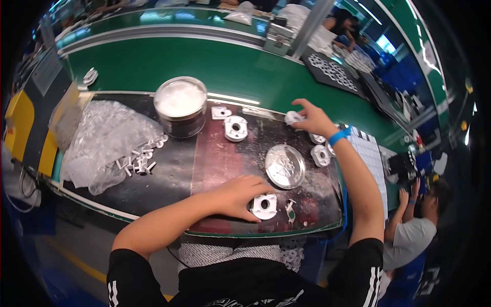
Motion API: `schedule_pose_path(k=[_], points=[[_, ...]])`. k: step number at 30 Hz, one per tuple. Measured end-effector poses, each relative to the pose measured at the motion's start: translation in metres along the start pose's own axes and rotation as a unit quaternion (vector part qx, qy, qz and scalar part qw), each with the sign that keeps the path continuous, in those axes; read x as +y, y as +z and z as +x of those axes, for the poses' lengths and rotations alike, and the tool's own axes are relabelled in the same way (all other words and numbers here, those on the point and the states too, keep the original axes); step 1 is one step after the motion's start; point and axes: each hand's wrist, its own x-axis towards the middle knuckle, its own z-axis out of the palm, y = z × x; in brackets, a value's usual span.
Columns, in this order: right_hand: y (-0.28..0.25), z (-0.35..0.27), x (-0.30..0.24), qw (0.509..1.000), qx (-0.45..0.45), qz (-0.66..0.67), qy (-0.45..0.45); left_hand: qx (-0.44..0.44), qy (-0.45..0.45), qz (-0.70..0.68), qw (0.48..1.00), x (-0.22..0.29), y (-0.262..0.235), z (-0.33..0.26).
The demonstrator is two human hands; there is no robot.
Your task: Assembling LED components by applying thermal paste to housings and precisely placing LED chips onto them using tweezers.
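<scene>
My left hand [240, 195] rests on the dark mat, its fingers against a white square plastic part with a round hole [265, 205] near the front edge. My right hand [313, 118], with a blue wristband, reaches to the far right of the mat and pinches a small white part [293, 117]. Another white holed part [236, 128] lies at the back of the mat, and two more [321, 154] sit under my right wrist. A round silver lid [285, 166] lies between my hands.
A metal tin of white paste [180, 106] stands at the back left. A clear plastic bag [105, 143] with several small white pins [139, 162] lies at the left. A green conveyor belt [204, 64] runs behind the mat. Another person [417, 225] sits at the right.
</scene>
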Motion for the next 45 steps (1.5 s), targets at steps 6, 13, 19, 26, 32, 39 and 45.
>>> schedule_pose_path(k=[6, 13, 19, 26, 32, 39, 45], points=[[0.022, -0.052, -0.018, 0.983, 0.107, 0.146, -0.032, -0.025, -0.011, -0.002, 1.0, 0.006, -0.002, 0.001], [0.042, -0.236, -0.086, 0.894, 0.177, 0.409, -0.04, -0.03, -0.007, 0.026, 0.999, 0.008, -0.009, -0.003], [0.102, -0.288, -0.044, 0.921, 0.288, 0.253, 0.069, 0.032, -0.068, 0.048, 0.996, 0.012, -0.021, 0.006], [0.121, -0.285, -0.063, 0.963, 0.258, 0.075, 0.007, 0.042, -0.071, 0.075, 0.994, 0.006, -0.029, 0.01], [0.139, -0.281, -0.066, 0.952, 0.296, 0.073, 0.015, 0.299, 0.141, 0.048, 0.943, -0.011, -0.023, -0.003], [0.153, -0.276, -0.056, 0.926, 0.354, 0.127, 0.038, 0.197, 0.287, 0.241, 0.906, 0.083, -0.017, 0.001], [0.145, -0.273, -0.055, 0.918, 0.372, 0.135, 0.027, 0.032, 0.337, 0.142, 0.93, 0.113, 0.054, 0.007]])
